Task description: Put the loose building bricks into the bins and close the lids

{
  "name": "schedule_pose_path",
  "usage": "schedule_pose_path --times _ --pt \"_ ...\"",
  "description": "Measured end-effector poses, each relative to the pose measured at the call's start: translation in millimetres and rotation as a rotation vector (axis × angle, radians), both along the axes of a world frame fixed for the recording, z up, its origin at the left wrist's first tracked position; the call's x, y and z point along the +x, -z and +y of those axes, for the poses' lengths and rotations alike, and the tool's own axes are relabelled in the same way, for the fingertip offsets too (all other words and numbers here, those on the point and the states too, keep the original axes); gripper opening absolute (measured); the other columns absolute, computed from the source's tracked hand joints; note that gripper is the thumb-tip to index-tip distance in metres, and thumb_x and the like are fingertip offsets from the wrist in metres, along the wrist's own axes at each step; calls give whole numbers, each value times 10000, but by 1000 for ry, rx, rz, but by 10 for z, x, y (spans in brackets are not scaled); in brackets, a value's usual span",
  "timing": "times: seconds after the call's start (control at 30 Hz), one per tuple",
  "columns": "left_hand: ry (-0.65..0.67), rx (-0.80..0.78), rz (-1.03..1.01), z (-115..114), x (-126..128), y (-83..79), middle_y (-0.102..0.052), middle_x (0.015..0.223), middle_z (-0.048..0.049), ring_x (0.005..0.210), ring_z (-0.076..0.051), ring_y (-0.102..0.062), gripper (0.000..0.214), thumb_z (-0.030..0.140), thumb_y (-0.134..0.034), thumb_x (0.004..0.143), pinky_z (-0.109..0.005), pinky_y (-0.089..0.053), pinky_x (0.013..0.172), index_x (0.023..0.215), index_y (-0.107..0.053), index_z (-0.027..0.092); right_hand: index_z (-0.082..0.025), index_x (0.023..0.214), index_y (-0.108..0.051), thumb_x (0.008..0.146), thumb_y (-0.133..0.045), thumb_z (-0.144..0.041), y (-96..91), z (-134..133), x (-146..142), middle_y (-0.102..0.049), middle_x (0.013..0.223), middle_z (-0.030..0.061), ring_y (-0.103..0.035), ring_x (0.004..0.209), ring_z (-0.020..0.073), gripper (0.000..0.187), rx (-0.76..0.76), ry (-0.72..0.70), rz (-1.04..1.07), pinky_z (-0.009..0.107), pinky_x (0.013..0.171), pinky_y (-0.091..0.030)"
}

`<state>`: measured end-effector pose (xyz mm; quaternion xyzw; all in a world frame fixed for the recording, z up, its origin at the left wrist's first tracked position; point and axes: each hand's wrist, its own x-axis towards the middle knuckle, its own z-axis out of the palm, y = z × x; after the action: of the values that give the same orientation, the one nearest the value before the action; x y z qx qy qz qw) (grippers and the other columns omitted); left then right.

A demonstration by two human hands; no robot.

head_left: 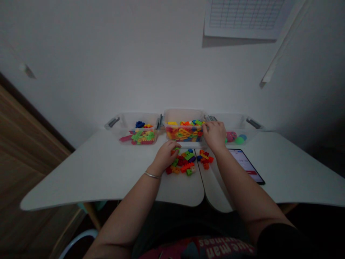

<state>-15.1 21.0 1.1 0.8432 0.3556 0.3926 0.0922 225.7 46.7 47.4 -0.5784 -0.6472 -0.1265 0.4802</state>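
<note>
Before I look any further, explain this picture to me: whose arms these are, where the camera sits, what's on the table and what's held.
There is no machine here, just one person's bare arms. The single picture comes from a camera worn on that person's head, looking forward and down. On the white table stand three clear plastic bins holding colorful toy pieces: a left bin, a middle bin and a right bin. In front lie loose toy building blocks, with a smartphone to their right. The left hand, below which sits a bracelet, is at the blocks; the right hand is at the middle bin's right side. Whether either grips anything, I cannot tell.
</note>
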Motion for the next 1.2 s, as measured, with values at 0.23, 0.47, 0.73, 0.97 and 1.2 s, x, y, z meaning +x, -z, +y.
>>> schedule_pose_path --times 0.23,0.47,0.73,0.97,1.2 --pt "-4 -7 -6 -5 8 3 -628 1000 -76 985 -205 -595 176 111 -551 809 -403 -501 923 946 -632 185 -181 894 -685 915 -411 -358 114 38 7 -682 988 142 -521 1098 297 327 -21 -21 -40 539 1001 -352" --pt "-9 1 3 -14 12 -13 -629 986 -68 962 -197 -597 180 108 -547 810 -400 -510 903 944 -638 187 -198 1007 -663 876 -499 -339 28 -88 -22 -636 1167 128 -458 1210 287 253 31 -55 24 535 1073 -290" --pt "-2 -7 -3 -35 46 -29 -630 994 -77 974 -200 -597 166 108 -536 830 -398 -510 904 941 -635 183 -249 878 -699 838 -570 -260 280 -505 -150 -714 940 59 -612 955 252 136 -120 -364 -7 444 929 -425" --pt "-24 18 39 -25 44 -34 -654 970 -71 944 -196 -613 163 97 -559 816 -379 -517 889 931 -642 177 -253 823 -727 797 -655 -257 507 -522 -75 -738 888 40 -631 912 241 76 -277 -542 -142 449 908 -436" --pt "-27 36 89 -37 50 -48 -669 967 -74 936 -201 -621 165 107 -567 819 -373 -511 873 935 -658 179 -248 868 -737 791 -693 -306 571 -519 -97 -736 912 54 -629 916 251 105 -325 -416 -202 433 872 -444"
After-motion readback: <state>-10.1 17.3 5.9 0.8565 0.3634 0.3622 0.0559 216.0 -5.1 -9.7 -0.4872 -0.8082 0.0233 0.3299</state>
